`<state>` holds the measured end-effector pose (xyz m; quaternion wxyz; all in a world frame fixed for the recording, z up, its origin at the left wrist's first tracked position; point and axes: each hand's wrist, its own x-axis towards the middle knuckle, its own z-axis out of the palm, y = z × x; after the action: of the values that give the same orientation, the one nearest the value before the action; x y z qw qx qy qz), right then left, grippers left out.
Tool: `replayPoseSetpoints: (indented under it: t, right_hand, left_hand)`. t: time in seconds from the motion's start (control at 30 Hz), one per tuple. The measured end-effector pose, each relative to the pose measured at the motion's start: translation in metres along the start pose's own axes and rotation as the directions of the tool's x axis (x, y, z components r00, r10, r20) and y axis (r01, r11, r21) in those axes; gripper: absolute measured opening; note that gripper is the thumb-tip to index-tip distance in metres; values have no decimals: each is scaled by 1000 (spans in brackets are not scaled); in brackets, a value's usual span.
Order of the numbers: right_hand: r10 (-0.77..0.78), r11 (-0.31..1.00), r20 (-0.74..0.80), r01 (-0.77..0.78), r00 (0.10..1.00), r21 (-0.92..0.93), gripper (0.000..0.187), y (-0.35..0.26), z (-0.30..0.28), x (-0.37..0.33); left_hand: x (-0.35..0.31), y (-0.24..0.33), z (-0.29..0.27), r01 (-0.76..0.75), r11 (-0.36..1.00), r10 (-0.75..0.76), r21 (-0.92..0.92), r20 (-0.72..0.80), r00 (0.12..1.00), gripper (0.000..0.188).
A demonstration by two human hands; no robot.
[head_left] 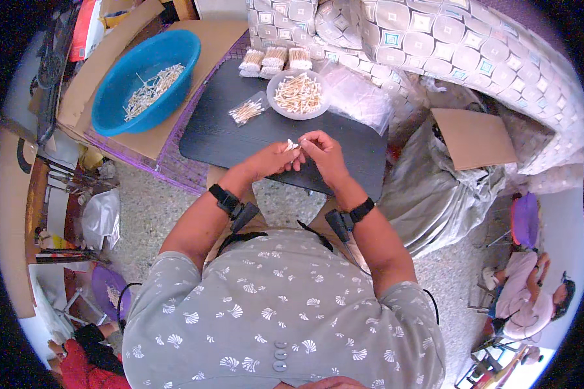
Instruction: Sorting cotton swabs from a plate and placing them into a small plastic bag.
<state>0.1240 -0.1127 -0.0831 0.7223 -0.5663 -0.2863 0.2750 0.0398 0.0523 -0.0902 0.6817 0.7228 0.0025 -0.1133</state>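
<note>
My left hand [272, 160] is closed around a few cotton swabs [292, 145], their white tips sticking out past the thumb. Close against it, my right hand [324, 153] has its thumb and forefinger pinched together beside those tips; whatever is between them is too small to make out. Both hands are over the near edge of a dark table [220, 139]. Beyond them stands a round translucent bowl [294, 116] heaped with loose swabs. To its left lies a clear plastic bag [248, 109] with swabs in it. Several bundles of swabs [276, 58] are lined up behind the bowl.
A stack of clear plastic bags [360, 97] lies at the table's right. On cardboard to the left rests a large blue basin [146, 81] with more swabs. A grey cloth-covered heap with a cardboard piece [474, 137] is at right. Two other people [522, 292] sit far off to the sides.
</note>
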Motion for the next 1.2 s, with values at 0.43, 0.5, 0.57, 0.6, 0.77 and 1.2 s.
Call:
replayPoseSetpoints:
  t: [0.43,0.5,0.57,0.6,0.77,1.2]
  right_hand:
    - [-82,862,224,181,971,-473,46,-28,10,-21]
    - [-61,858,256,182,965,-479,48,-29,9,-24]
    - [-71,901,143,125,987,-415,49,-20,2,-25]
    - [-70,906,139,121,988,-406,49,-15,-3,-25]
    - [-65,872,5,60,998,-485,48,-17,-19,-27]
    - [-358,542,196,374,913,-752,29,-6,-35,-19]
  left_hand:
    - [-10,14,17,221,773,-174,-594,137,975,19]
    - [-9,10,15,204,800,-140,-564,156,978,21]
    - [-5,4,14,184,826,-103,-532,179,978,25]
    - [-2,4,14,183,854,-121,-487,156,980,25]
    - [5,24,22,306,951,-304,44,-42,952,29]
    - [25,3,14,314,949,-315,-33,-22,949,18]
